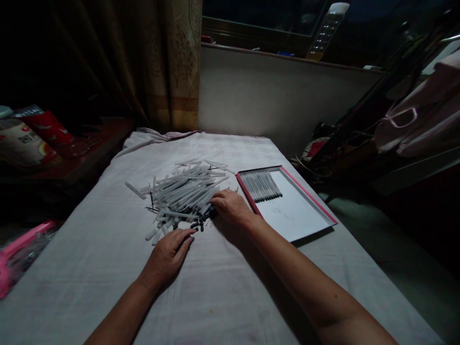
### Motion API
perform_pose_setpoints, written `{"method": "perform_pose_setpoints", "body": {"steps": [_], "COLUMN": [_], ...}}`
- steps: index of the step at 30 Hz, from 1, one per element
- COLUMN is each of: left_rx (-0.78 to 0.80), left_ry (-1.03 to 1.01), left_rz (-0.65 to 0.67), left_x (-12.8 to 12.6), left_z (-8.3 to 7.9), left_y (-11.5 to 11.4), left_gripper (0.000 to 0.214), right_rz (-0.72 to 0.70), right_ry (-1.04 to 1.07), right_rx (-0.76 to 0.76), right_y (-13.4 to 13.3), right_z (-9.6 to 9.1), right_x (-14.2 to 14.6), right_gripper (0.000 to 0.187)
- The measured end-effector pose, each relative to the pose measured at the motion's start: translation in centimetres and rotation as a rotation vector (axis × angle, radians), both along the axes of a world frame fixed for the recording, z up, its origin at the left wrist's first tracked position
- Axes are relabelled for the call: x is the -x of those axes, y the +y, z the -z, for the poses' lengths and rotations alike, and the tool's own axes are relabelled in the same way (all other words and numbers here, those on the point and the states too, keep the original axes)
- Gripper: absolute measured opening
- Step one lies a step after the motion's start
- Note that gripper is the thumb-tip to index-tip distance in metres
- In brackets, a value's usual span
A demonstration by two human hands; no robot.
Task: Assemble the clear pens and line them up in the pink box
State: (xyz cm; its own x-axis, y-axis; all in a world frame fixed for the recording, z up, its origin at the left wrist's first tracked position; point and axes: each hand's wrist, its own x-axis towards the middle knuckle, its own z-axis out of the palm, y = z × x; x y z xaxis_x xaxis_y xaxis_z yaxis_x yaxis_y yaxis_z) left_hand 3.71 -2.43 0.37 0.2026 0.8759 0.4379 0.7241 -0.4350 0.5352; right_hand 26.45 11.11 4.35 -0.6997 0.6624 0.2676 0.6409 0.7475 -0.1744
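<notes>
A loose pile of thin white pens with dark tips [183,194] lies in the middle of a table covered with a pale cloth [108,268]. My right hand [232,206] rests palm down on the pile's right edge, fingers curled over several pens. My left hand [168,254] lies flat on the cloth just below the pile, fingertips touching its near edge. To the right sits a shallow white box with a red rim [305,218]. A row of several pens [262,186] lies side by side in its far end.
A patterned curtain [176,62] hangs behind the table, next to a pale wall. Red and white packages [28,136] stand on a dark shelf at the left. A pink object [14,254] lies at the table's left edge. Clothes and clutter fill the right side.
</notes>
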Motion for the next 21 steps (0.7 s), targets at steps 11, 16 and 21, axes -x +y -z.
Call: {"method": "perform_pose_setpoints", "body": {"steps": [11,16,21], "left_rx": [-0.02,-0.147,-0.258], "left_ry": [-0.019,-0.043,-0.026], "left_rz": [0.027,-0.009,-0.121], "left_x": [-0.2,0.1,0.6], "left_z": [-0.4,-0.5,-0.4], "left_y": [0.0,-0.3,-0.4], "left_gripper": [0.024,0.023,0.038], "right_rz": [-0.038,0.095,0.242], "right_ry": [-0.138,0.479,1.156], "right_rx": [0.009,0.013,0.608], "right_y": [-0.4,-2.8,-6.6], "right_z": [-0.9,-1.5,-0.3], "right_x": [1.5,1.2,3.0], "right_gripper": [0.017,0.01,0.016]}}
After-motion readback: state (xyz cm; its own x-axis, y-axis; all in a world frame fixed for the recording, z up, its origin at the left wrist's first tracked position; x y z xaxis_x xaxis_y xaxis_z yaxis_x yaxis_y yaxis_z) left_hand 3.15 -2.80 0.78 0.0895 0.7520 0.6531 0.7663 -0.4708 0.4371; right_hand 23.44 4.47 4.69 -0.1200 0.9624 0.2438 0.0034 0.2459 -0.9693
